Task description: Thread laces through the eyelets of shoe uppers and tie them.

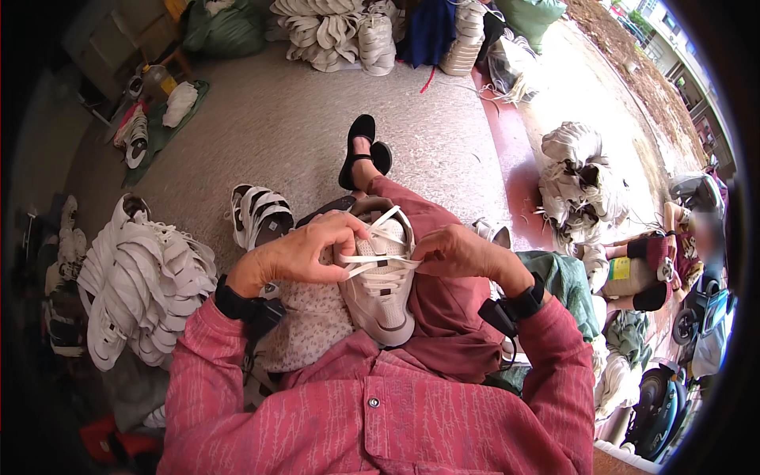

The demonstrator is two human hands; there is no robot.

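Observation:
A white and beige sneaker [383, 305] lies on my lap, its toe toward my body and its opening away from me. White shoelace [378, 259] runs across its tongue, with loops standing out on both sides. On the left of the shoe, my left hand [313, 247] is closed, thumb and forefinger pinching the lace. From the other side my right hand [453, 255] pinches the lace near the eyelets, fingers pressed together. Under the sneaker and my left hand is a patterned cloth [309, 317]; my crossed leg in red trousers is under its right side.
Stacked white shoe pieces [146, 285] stand at my left, beside white sneakers [261, 218]. Another shoe pile [582, 186] is at the right, near a seated person [681, 245]. More stacks [340, 36] and a green sack [226, 30] line the far side. Green cloth [562, 289] lies by my right arm.

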